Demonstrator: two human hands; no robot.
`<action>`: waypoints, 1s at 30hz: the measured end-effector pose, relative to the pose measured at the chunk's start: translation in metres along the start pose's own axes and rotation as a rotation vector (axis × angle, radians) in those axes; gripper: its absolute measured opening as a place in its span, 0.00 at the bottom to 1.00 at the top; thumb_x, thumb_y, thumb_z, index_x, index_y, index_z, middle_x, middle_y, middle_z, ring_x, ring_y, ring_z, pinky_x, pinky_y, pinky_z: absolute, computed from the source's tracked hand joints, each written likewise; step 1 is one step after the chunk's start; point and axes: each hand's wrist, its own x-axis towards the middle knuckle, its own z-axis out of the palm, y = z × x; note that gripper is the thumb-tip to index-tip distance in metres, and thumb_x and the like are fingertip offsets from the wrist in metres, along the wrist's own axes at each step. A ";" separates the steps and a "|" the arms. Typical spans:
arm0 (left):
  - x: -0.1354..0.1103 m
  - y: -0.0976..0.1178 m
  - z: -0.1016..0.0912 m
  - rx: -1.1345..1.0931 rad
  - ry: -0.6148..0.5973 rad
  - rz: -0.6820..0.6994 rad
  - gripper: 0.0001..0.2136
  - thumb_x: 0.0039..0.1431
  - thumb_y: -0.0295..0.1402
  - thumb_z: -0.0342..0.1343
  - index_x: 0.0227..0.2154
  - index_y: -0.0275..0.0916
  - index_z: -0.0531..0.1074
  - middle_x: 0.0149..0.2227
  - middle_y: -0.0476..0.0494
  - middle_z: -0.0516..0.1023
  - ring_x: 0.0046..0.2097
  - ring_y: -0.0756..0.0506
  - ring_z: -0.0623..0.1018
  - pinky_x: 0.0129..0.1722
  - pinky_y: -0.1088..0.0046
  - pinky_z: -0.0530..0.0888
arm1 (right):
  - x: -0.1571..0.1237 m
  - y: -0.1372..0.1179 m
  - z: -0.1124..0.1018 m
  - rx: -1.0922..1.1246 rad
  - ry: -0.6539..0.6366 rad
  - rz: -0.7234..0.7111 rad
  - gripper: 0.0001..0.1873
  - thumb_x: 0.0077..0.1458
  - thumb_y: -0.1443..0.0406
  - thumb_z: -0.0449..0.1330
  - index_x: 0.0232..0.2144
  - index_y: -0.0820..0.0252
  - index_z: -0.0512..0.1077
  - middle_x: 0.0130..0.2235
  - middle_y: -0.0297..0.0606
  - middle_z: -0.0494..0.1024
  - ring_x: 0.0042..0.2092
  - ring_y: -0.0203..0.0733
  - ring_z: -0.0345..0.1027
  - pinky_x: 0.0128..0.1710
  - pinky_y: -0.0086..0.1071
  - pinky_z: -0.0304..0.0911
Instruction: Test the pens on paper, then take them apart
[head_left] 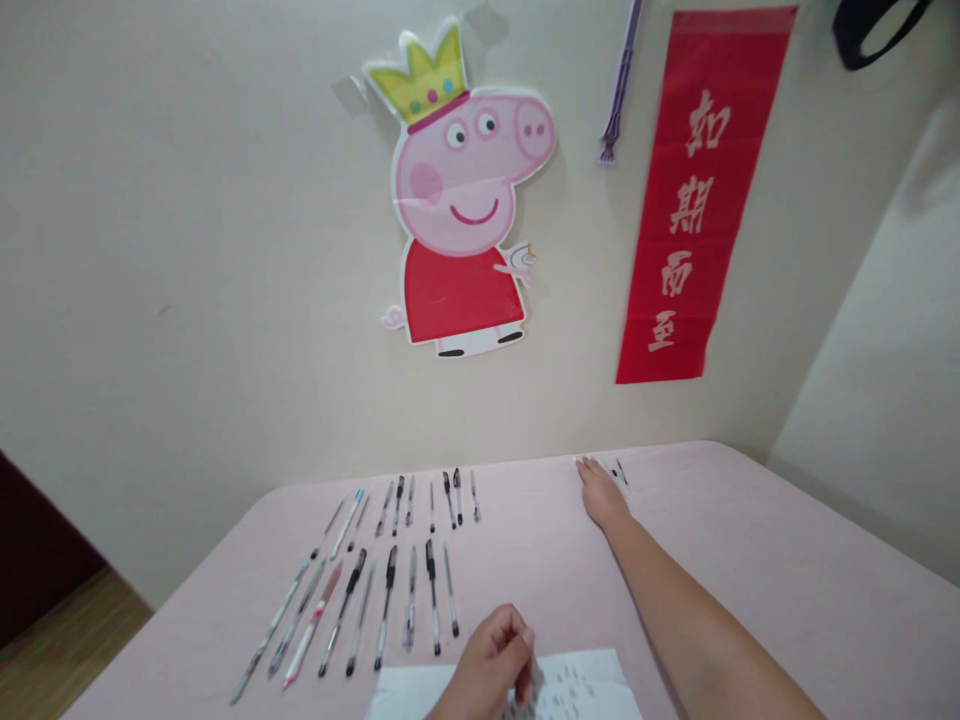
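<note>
Pens (351, 612) are laid on a pink cloth (540, 560) in two rows, spread from nine to twelve o'clock of the left hand (491, 665). In the nearer row, the long axes are turned toward one o'clock at the left end and almost to twelve or just short of it at the right end; several black caps are aimed away from the person. The left hand is curled narrow, held over a sheet of paper (581, 675) marked with writing; whether anything is pinched in it cannot be told. The right hand (602, 495) is stretched toward one o'clock, to the cloth's far edge, fingers kept close together; what is held there cannot be told. Just beside it, at its one o'clock, a slim pen (621, 472) is seen, its far end tipped toward eleven.
</note>
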 end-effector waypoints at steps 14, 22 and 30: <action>-0.012 0.021 0.006 -0.005 -0.004 -0.008 0.22 0.46 0.55 0.55 0.22 0.39 0.59 0.13 0.57 0.62 0.16 0.56 0.60 0.20 0.77 0.54 | -0.090 -0.066 -0.029 0.255 -0.080 -0.347 0.26 0.56 0.74 0.43 0.56 0.58 0.63 0.59 0.43 0.62 0.61 0.41 0.51 0.61 0.47 0.46; -0.010 0.015 0.006 0.047 -0.022 0.019 0.22 0.47 0.55 0.53 0.22 0.40 0.58 0.13 0.58 0.61 0.15 0.56 0.58 0.19 0.77 0.53 | -0.113 -0.091 -0.046 0.482 -0.173 -0.293 0.24 0.56 0.71 0.45 0.54 0.58 0.65 0.57 0.42 0.65 0.59 0.41 0.57 0.59 0.43 0.52; -0.015 0.013 0.003 0.439 0.079 0.286 0.14 0.55 0.43 0.50 0.21 0.40 0.60 0.19 0.53 0.63 0.24 0.52 0.63 0.26 0.74 0.59 | -0.117 -0.088 -0.046 0.438 -0.178 -0.253 0.25 0.52 0.74 0.46 0.51 0.60 0.69 0.55 0.42 0.69 0.57 0.41 0.60 0.59 0.41 0.52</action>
